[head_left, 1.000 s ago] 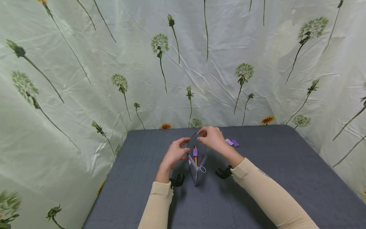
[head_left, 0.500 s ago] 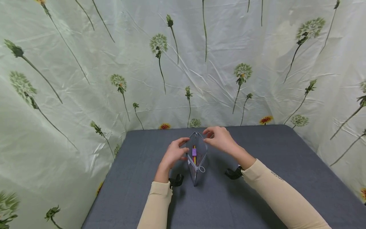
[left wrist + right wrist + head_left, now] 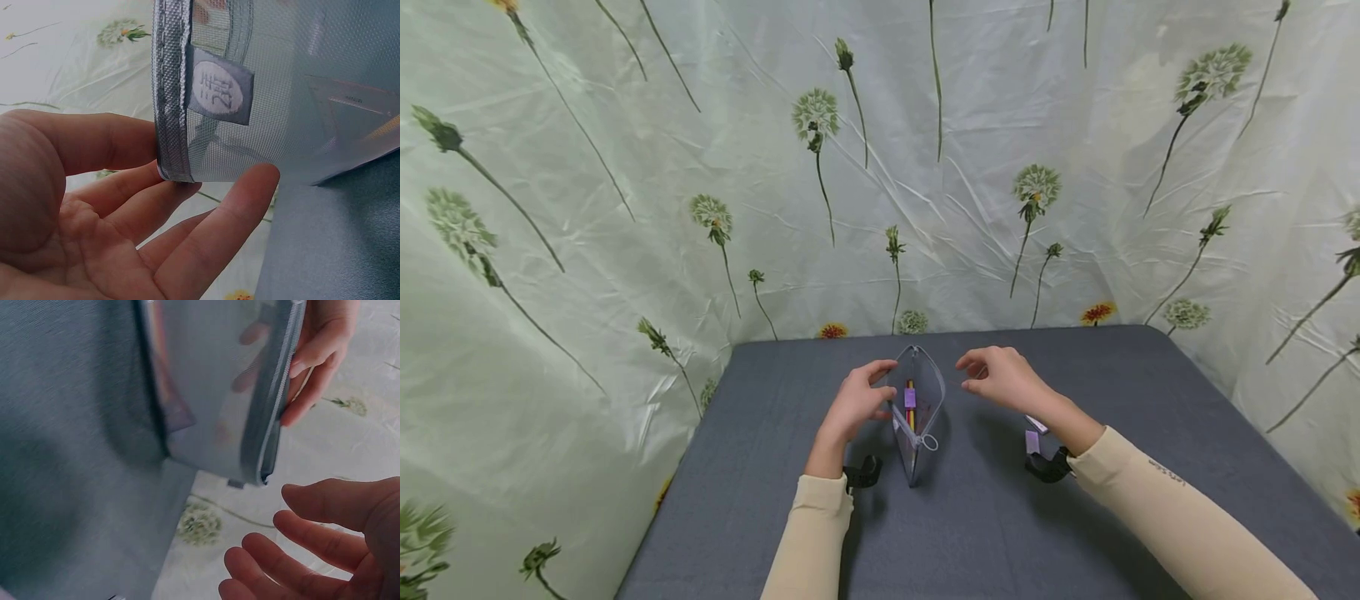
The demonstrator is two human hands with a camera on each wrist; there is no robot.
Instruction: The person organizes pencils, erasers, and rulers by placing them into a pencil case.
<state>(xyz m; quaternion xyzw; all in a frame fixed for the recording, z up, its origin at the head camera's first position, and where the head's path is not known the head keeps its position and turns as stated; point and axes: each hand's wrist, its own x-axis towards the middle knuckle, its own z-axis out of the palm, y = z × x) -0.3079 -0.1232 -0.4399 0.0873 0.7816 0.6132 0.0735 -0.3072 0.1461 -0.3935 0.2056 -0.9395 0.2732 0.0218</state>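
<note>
A grey see-through mesh zip pouch (image 3: 932,390) stands upright on the table, its mouth spread apart. Inside it show yellow and red pencil-like sticks (image 3: 912,419) and a small purple block (image 3: 910,398). A triangular set square (image 3: 350,99) shows through the mesh in the left wrist view. My left hand (image 3: 854,402) pinches the zip edge (image 3: 172,94) on the pouch's left side between thumb and fingers. To the right of the pouch and apart from it, my right hand (image 3: 1003,379) hovers with loosely bent fingers and holds nothing. A pull ring (image 3: 930,442) hangs at the near end.
Two small purple-and-white blocks, one a purple block (image 3: 1032,442) and one a pale block (image 3: 1037,424), lie partly hidden by the right wrist and its black camera mount (image 3: 1047,467). A dark grey cloth covers the table (image 3: 760,467). Behind hangs a flowered curtain (image 3: 880,192).
My right hand has left the pouch's far end and moved right. The pouch's mouth is wider apart. The left hand stays in place.
</note>
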